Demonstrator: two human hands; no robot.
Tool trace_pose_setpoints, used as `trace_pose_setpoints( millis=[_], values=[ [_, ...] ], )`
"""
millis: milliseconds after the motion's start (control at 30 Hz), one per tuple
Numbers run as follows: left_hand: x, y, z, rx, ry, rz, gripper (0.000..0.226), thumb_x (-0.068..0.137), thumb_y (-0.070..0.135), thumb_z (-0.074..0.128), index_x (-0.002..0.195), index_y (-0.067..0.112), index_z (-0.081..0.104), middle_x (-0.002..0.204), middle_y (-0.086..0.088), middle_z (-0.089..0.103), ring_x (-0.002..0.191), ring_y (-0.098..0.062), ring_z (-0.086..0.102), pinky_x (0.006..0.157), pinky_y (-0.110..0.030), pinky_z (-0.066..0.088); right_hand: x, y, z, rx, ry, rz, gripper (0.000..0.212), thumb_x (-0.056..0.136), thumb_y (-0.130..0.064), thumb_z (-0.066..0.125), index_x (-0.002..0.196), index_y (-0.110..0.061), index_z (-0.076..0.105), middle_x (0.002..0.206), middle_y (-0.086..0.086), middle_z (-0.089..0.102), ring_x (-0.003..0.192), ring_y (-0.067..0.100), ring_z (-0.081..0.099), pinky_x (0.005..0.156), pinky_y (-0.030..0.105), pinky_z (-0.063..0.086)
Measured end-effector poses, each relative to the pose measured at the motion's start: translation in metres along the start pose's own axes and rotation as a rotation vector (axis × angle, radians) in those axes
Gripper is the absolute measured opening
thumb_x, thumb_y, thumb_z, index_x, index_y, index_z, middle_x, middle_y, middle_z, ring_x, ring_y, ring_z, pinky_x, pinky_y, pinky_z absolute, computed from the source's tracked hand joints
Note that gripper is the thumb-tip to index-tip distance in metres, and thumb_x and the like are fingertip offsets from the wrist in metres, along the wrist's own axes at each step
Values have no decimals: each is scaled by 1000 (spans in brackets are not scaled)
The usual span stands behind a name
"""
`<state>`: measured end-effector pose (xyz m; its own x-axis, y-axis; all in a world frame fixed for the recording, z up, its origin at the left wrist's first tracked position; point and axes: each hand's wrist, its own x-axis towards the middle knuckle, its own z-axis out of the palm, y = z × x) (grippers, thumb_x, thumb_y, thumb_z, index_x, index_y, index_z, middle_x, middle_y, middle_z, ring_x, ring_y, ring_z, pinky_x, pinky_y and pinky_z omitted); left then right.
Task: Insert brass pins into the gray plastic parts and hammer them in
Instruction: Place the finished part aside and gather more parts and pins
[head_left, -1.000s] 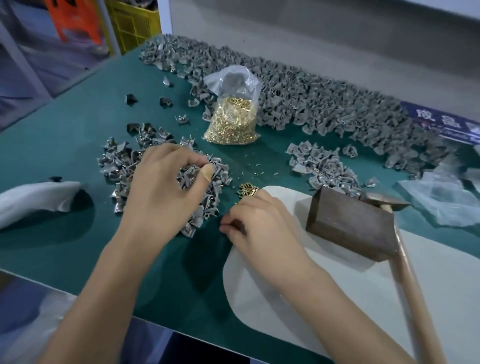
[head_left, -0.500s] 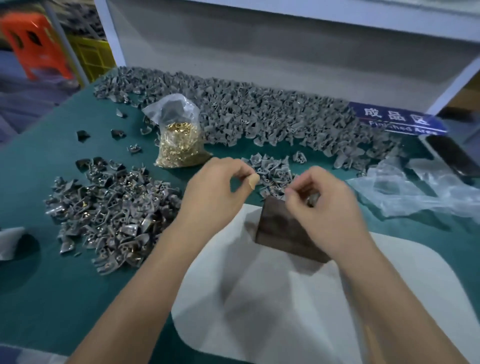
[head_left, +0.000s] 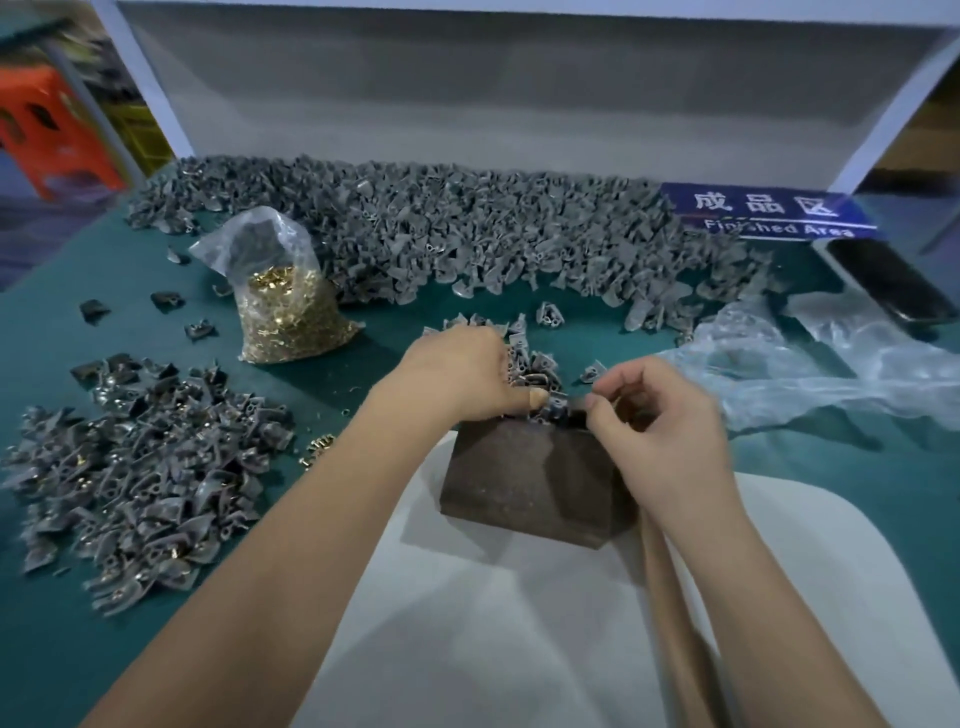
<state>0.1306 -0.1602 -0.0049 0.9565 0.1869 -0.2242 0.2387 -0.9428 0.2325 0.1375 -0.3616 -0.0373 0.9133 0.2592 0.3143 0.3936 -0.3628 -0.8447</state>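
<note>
Green mat (head_left: 62, 639) covers the bench, w/ a gray backboard (head_left: 519, 83) rising behind the work area. Both hands meet at the far top edge of a dark brown block (head_left: 524, 488), which sits on a white pad (head_left: 493, 623) right under the wrists. Left hand (head_left: 462, 374) pinches a gray plastic part (head_left: 555, 406) between thumb and fingers, holding it on the block's far edge. Right hand (head_left: 660, 421) has its fingers curled, thumb and forefinger tips pressed together right at that same part (a brass pin may be in the pinch, too small to tell). Wooden hammer handle (head_left: 670, 613) runs under the right forearm, toward the viewer.

Left of the left arm lies a heap of parts w/ brass glints (head_left: 140, 483), and a few loose brass pins (head_left: 317, 447) sit between that heap and the arm. Beyond the left hand stands a clear bag of brass pins (head_left: 283, 306), top open. Just past both hands is a small cluster of gray parts (head_left: 524, 348), and farther back a long pile of gray parts (head_left: 441, 228) spans the bench. Right of the right hand: crumpled clear plastic (head_left: 810, 364), a blue sign (head_left: 769, 210) reading "Finished Area", and a black phone (head_left: 893, 280).
</note>
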Motion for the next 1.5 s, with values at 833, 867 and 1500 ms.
trace_pose_setpoints(
  millis=[833, 867, 1500],
  values=[
    [-22, -10, 1, -157, 178, 146, 13, 100, 35, 58, 107, 24, 56, 99, 6, 61, 92, -18, 59, 74, -37, 48, -13, -9, 3, -14, 11, -22, 22, 84, 0, 76, 89, -21, 70, 87, -21, 68, 78, -5, 63, 70, 5, 42],
    [-23, -9, 2, -249, 232, 159, 18, 104, 38, 51, 97, 22, 52, 89, 4, 58, 82, -19, 56, 68, -38, 44, -12, -9, 3, -16, 9, -20, 22, 84, 0, 76, 89, -21, 71, 87, -21, 68, 78, -4, 63, 70, 5, 42],
    [-12, -17, -21, -153, -200, 254, 24, 93, 50, 66, 82, 30, 72, 84, 10, 70, 83, -10, 65, 77, -35, 55, -9, 0, -4, -73, 0, -3, 26, 85, -8, 72, 84, -33, 67, 85, -18, 69, 85, 5, 67, 70, 9, 45]
  ],
)
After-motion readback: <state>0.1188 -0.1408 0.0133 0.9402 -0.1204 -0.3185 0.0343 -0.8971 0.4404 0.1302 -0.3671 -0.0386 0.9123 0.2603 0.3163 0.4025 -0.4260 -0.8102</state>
